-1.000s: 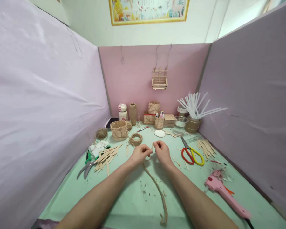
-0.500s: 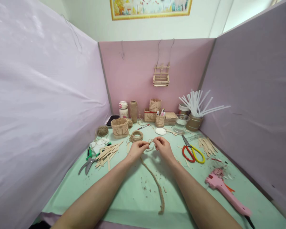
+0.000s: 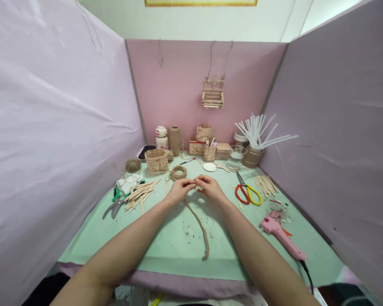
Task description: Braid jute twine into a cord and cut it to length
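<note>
A braided jute rope (image 3: 199, 224) lies on the green table mat (image 3: 166, 238), running from my hands toward the near edge. My left hand (image 3: 179, 191) pinches the rope's far end with curled fingers. My right hand (image 3: 210, 188) meets it from the right, fingers pinched on the same end, where a thin strand of twine is wound. The two hands touch at the fingertips over the middle of the mat.
Red-and-yellow scissors (image 3: 248, 193) and a pink glue gun (image 3: 281, 233) lie to the right. Wooden sticks (image 3: 142, 195) and green pliers (image 3: 115, 204) lie to the left. A twine coil (image 3: 178, 172), small baskets (image 3: 156, 161), a glass (image 3: 235, 158) and a cup of white sticks (image 3: 253, 148) stand behind.
My hands have drawn together until the fingertips meet, closing the small twine loop seen between them earlier. The camera has pulled back and tilted down.
</note>
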`<state>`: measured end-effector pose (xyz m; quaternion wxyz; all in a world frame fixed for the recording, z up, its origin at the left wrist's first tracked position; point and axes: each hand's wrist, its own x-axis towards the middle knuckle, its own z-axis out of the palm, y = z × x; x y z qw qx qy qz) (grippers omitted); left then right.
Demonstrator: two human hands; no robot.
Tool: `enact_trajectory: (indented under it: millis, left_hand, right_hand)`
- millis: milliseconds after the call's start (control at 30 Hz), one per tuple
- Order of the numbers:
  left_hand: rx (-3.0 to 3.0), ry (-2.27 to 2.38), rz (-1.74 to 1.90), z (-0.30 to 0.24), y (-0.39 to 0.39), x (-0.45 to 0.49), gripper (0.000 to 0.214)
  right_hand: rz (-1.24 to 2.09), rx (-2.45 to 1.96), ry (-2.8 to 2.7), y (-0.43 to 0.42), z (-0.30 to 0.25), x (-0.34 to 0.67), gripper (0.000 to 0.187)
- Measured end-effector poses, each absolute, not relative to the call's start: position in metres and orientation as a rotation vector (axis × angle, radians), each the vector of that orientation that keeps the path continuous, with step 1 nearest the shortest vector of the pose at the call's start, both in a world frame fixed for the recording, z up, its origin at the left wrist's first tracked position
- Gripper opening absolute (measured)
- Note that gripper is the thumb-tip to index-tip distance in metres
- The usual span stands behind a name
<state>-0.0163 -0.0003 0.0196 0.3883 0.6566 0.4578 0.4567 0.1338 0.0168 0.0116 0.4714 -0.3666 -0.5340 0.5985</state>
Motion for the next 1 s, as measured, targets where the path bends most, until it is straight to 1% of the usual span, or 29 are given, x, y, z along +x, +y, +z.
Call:
enact_trajectory:
  millis: [100,300,633,767,833,900,1000]
  left_hand:
    - [1.709,1.167,1.158,0.014,0.003,-0.018,0.021]
    - [1.760,1.107,1.163,0.011,0.002,-0.016,0.018]
    - [1.836,0.945,1.121,0.015,-0.001,-0.018,0.022]
    - [1.810,0.976,1.099,0.018,-0.003,-0.017,0.023]
    - [1.758,1.041,1.110,0.018,-0.002,-0.017,0.025]
    - [1.681,1.153,1.146,0.018,0.000,-0.018,0.027]
    - [1.566,1.292,1.192,0.016,0.003,-0.021,0.029]
  right_hand:
    - [1.443,-0.844,-1.312,0.017,0.011,0.132,0.029]
    - [1.342,-0.922,-1.213,0.015,0.009,0.127,0.029]
    - [1.593,-0.934,-0.917,0.013,0.002,0.124,0.031]
    - [1.615,-0.963,-0.925,0.014,0.002,0.126,0.028]
    - [1.557,-1.006,-0.985,0.016,0.003,0.128,0.026]
    - [1.422,-1.098,-1.093,0.019,0.003,0.131,0.026]
    - [1.077,-1.204,-1.358,0.019,0.003,0.134,0.021]
